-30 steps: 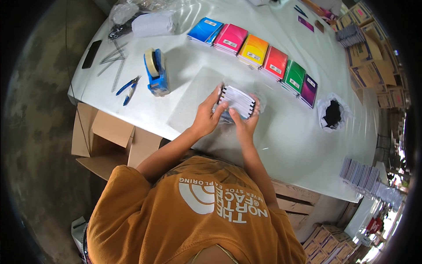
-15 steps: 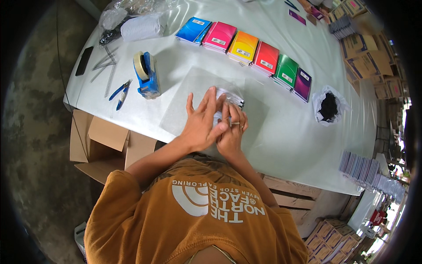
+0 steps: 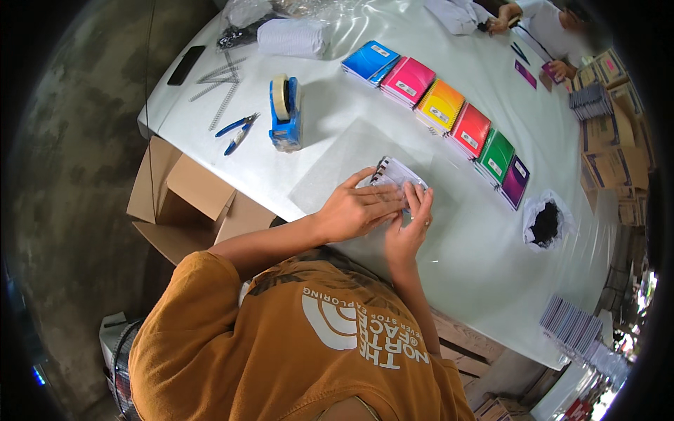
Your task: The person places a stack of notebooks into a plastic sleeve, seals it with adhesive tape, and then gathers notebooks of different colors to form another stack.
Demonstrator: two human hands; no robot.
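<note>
A small white notebook lies tilted over a clear plastic sheet in front of me, black binding rings along its left edge. My left hand rests across its near part, fingers stretched flat and thumb beside the rings. At its right edge, my right hand grips the notebook, fingers on top; the thumb is partly hidden. Some clear film seems to cover the notebook under my fingers. To the left stand a blue tape dispenser and blue-handled cutting pliers.
Stacks of coloured spiral notebooks curve across the table's far side. Loose wire spirals and a black phone lie left. A white bag with black contents stands right. Open cardboard box below the left edge. Another person's hand is far right.
My overlapping hands have moved apart. The notebook's black-ringed edge, seen at its right before, now shows at its left. The whole view has shifted, bringing the other person further into sight.
</note>
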